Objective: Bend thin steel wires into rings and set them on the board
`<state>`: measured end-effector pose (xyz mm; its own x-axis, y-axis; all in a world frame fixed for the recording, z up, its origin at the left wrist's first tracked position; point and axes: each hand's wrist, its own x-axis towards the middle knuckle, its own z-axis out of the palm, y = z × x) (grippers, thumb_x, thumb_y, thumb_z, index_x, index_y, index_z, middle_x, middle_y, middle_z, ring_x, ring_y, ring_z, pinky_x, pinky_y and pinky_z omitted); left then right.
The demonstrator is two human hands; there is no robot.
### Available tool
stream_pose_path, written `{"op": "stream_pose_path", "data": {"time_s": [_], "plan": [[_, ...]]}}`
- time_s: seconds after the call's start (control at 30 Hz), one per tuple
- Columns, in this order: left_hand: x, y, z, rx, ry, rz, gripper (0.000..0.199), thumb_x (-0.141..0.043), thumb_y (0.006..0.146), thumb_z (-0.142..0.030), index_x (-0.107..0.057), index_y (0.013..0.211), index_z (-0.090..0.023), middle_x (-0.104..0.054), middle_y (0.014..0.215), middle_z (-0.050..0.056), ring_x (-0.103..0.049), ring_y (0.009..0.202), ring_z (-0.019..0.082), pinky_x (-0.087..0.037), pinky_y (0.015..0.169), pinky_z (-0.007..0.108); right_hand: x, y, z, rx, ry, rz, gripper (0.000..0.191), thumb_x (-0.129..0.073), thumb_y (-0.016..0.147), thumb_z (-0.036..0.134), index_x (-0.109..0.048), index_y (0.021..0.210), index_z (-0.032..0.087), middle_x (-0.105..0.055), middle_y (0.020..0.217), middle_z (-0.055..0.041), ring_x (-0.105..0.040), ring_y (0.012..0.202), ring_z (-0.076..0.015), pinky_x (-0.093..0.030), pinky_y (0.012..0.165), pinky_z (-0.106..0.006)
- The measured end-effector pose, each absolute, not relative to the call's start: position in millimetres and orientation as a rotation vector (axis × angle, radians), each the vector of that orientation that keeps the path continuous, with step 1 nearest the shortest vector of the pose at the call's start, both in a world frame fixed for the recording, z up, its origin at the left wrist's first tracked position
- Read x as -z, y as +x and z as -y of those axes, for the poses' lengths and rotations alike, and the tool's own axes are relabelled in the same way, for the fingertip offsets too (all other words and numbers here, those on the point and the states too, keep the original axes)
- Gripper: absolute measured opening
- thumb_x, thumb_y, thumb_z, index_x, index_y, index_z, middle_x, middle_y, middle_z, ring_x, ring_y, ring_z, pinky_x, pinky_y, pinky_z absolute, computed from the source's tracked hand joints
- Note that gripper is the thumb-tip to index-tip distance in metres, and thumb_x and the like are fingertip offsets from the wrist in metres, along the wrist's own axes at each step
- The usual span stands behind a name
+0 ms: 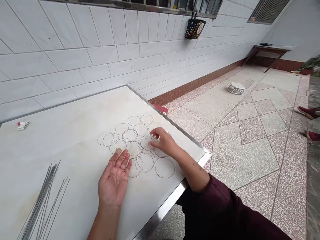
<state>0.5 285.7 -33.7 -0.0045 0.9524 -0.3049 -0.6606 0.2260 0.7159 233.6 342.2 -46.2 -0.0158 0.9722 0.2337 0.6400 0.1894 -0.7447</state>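
Two bare hands (114, 180), each grip apart, over many overlapping wire rings (165, 167)

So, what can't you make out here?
All in the head view:
Thin wire rings: exact count, hidden by overlaps and the right hand.
Straight grey wires: lower ends, cut off by bottom edge.
Flat red object: partly hidden by the white tabletop.
Dark red shoes: wearer, cut off by right edge.
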Motion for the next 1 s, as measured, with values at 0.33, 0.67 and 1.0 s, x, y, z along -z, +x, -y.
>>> {"op": "stream_pose_path", "data": {"time_s": [0.33,0.67,1.0], "plan": [[55,-47,-186,-1.288,1.232,-1.453,0.023,-0.069,0.080,-0.040,-0.078,0.096,-0.025,-0.075,0.100,0.007,-0.066,0.095,0.028,-0.047,0.091,0.041,71,192,-188,-0.769,-1.115,1.820,0.013,-0.056,0.093,0.030,-0.064,0.089,0.021,-0.060,0.078,-0.0015,-0.056,0.066,-0.0125,-0.047,0.062,-0.024],[64,-159,-123,-1.234,1.648,-2.145,0.023,-0.055,0.084,-0.030,-0.073,0.098,-0.027,-0.071,0.103,0.010,-0.059,0.101,0.033,-0.044,0.092,0.048,98,157,-163,-0.786,-1.221,1.950,0.010,-0.054,0.090,0.024,-0.063,0.089,0.020,-0.061,0.076,-0.0005,-0.058,0.068,-0.0142,-0.045,0.065,-0.026],[80,-179,-119,-1.197,1.813,-2.307,0.031,-0.049,0.086,-0.021,-0.070,0.109,-0.024,-0.070,0.096,0.014,-0.058,0.095,0.034,-0.042,0.092,0.049,109,155,-154,-0.629,-1.218,2.021,0.017,-0.046,0.094,0.028,-0.061,0.087,0.021,-0.061,0.076,-0.0038,-0.058,0.067,-0.0187,-0.045,0.064,-0.031]]}}
